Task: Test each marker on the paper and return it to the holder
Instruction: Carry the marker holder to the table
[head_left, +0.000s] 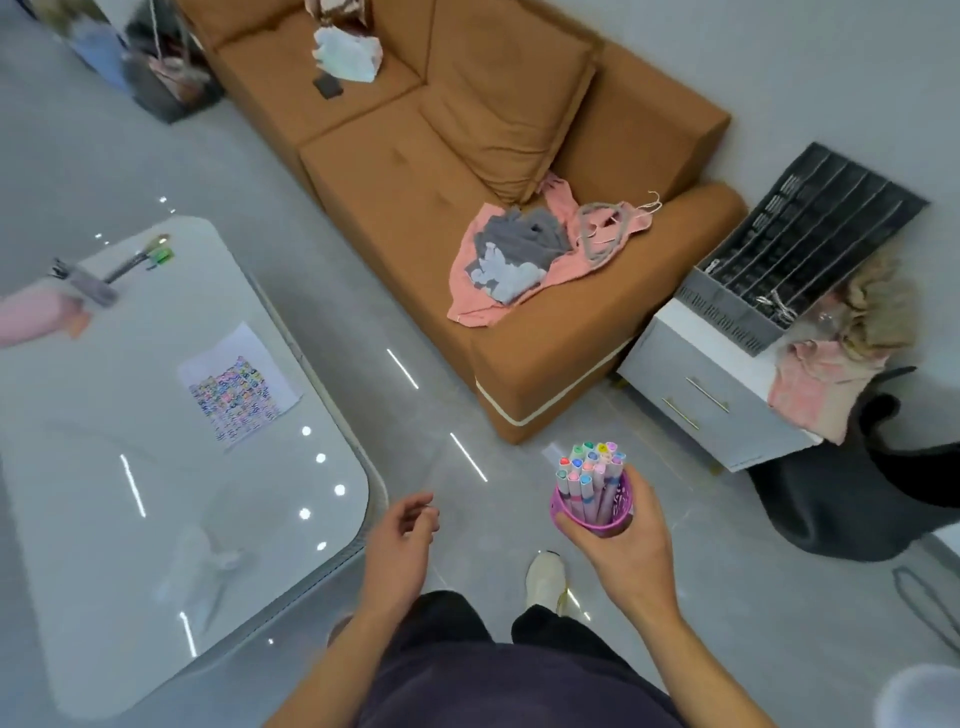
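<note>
My right hand (621, 540) grips a pink mesh holder (615, 512) packed with several capped markers (589, 470), held over the floor in front of me. My left hand (400, 535) hangs beside it with loosely curled fingers and holds nothing. The paper (239, 384), covered with rows of coloured test marks, lies on the glossy white table (104, 493) to the left, well apart from both hands.
A brown sofa (415, 171) with pink and grey clothes stands ahead. A white drawer cabinet (711, 395) with a grey crate is at the right, a dark bag beside it. Small items sit at the table's far end. My shoe (545, 577) is on the grey floor.
</note>
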